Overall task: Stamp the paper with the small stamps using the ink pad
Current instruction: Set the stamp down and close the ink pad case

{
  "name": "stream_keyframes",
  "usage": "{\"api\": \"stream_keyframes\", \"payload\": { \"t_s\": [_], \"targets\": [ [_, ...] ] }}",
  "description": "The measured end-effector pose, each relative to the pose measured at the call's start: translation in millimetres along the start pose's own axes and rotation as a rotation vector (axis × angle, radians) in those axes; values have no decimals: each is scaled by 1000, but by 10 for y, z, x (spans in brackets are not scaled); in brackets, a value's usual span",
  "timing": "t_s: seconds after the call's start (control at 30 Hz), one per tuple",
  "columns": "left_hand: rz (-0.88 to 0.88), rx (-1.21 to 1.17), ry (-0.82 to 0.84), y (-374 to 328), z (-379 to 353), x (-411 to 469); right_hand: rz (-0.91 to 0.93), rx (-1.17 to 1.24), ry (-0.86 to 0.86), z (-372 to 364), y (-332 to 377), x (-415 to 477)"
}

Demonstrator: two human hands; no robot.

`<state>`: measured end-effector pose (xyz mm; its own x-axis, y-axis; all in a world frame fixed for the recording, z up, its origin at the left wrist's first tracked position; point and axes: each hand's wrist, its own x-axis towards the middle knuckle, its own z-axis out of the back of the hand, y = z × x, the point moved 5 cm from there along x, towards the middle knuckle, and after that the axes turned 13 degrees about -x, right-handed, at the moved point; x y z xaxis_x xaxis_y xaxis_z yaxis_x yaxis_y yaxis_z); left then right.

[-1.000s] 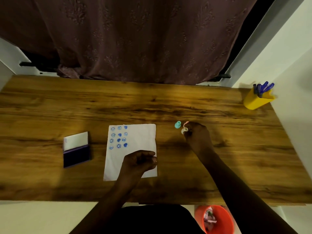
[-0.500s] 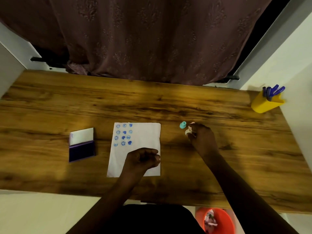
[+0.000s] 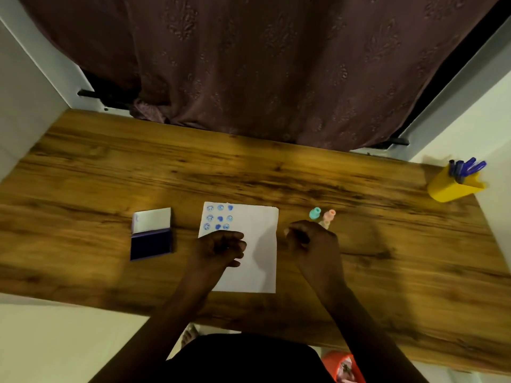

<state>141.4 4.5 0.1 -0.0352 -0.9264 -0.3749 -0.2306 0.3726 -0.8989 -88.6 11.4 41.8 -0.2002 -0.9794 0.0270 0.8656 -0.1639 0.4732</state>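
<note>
1. Right hand (image 3: 312, 241): fingers curled into a loose fist, knuckles up. Can't tell whether anything sits inside the fist; blurred.
2. Just past the right fingertips: small pink plastic stamp (image 3: 329, 215), upright on the table, and a third pale stamp (image 3: 325, 223) partly hidden at the knuckles. Can't tell if the hand touches it.
3. Just left of the pink one, nearly touching: small teal plastic stamp (image 3: 315, 213), upright, clear of the hand.
4. Left hand (image 3: 221, 248): fingers curled inward, resting on the white paper sheet (image 3: 260, 244) at its left side. Can't tell if it holds anything.
5. The paper lies flat between the two hands. Blue stamp prints (image 3: 219, 217) in a three-by-three grid sit just beyond the left fingers, at the sheet's far left corner.
6. Left of the left hand, apart from the paper: open dark blue ink pad (image 3: 150, 244), with its white lid (image 3: 152, 220) flipped back on the far side.
7. All on a wood-grain table (image 3: 110, 167). Well beyond the right hand, at the far right corner: yellow pen holder (image 3: 453, 187) with blue pens (image 3: 467, 166).
</note>
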Motion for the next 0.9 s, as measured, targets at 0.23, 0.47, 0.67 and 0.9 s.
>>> {"api": "stream_keyframes", "payload": {
  "t_s": [0.23,0.47,0.67,0.9],
  "targets": [
    [-96,6,-109,-239,588,-14,58,122,95,-422,616,68],
    [-207,81,-303,-374,1465,-38,119,176,232,-846,1141,139],
    [-216,177,-449,-410,2200,120,152,122,307,-1209,1541,289],
    [-128,236,-431,-310,2655,458,101,26,378,-1712,1922,504]
  ]
}}
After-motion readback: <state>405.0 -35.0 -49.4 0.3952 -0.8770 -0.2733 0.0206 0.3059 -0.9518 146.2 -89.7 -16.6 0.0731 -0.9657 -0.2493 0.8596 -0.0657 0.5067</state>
